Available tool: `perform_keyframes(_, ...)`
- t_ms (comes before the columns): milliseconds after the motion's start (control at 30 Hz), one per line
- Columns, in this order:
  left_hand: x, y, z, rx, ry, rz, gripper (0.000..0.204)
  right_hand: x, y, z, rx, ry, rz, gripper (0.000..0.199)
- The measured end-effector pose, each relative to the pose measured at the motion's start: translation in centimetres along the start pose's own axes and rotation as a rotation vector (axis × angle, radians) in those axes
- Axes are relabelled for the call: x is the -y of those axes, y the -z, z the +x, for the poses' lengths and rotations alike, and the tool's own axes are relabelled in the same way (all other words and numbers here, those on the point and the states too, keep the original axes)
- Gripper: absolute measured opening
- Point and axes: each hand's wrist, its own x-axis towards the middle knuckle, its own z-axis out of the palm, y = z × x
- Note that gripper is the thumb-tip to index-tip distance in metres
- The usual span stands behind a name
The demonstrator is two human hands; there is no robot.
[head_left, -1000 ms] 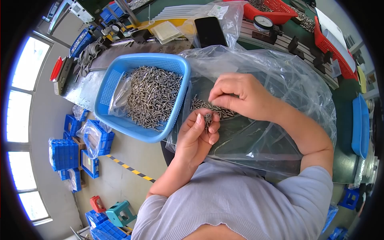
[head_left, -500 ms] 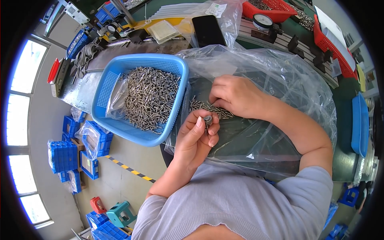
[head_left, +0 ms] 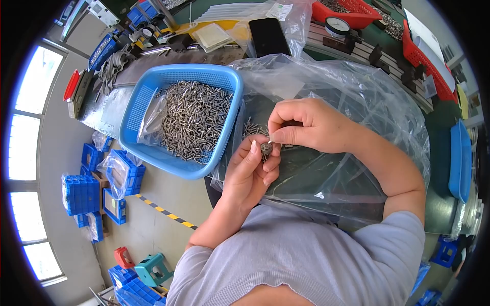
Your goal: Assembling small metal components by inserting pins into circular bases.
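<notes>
My left hand [head_left: 251,166] is closed round a small round metal part [head_left: 266,148], its dark ringed face turned up between thumb and fingers. Just above that part, my right hand [head_left: 309,127] pinches a small metal pin [head_left: 270,141] between thumb and forefinger, the pin's tip at or very near the part's rim. Whether they touch I cannot tell. Behind my hands lies a loose pile of small metal pins [head_left: 253,127], partly hidden by my right hand. To the left stands a blue plastic basket [head_left: 233,84] holding a great heap of similar pins [head_left: 196,120] and a clear bag [head_left: 153,122].
A clear plastic sheet [head_left: 357,97] covers the green bench under my hands. Farther back are a black phone [head_left: 269,38], a dial gauge [head_left: 337,26] on a metal rail, and a red basket [head_left: 352,18]. Blue crates [head_left: 81,194] stand on the floor at left.
My right hand has come from the loose pile to the round part in my left hand, now with a pin in its fingertips. The left hand has hardly moved.
</notes>
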Motion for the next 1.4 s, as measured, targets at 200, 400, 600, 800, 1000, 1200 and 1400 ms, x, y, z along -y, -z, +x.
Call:
perform_keyframes(200,0.2,-0.2,0.0,-0.022,0.001,0.034,0.021,-0.5,-0.4,-0.2,0.025,0.013,-0.026,0.016)
perform_keyframes(400,0.1,-0.3,0.0,-0.037,0.023,0.055,0.02,-0.7,-0.7,-0.1,0.022,0.037,-0.066,0.015)
perform_keyframes(600,-0.1,0.0,0.0,-0.016,0.054,0.052,0.024,-0.8,-1.2,0.1,0.014,0.051,0.036,0.012)
perform_keyframes(800,-0.2,-0.4,0.1,-0.008,0.097,-0.002,0.027,-1.3,-1.3,0.1,0.013,0.155,0.015,0.015)
perform_keyframes(1000,0.3,-0.2,0.0,-0.022,0.002,0.038,0.025,-1.1,-1.2,-0.1,-0.072,0.152,-0.06,0.013)
perform_keyframes(1200,-0.1,-0.3,-0.2,0.009,0.016,0.003,0.022,-1.5,-0.1,0.2,-0.122,0.147,-0.099,0.008)
perform_keyframes(1400,0.0,-0.2,0.0,0.024,0.005,-0.014,0.023,-3.9,1.3,0.5,-0.173,0.132,-0.51,0.009)
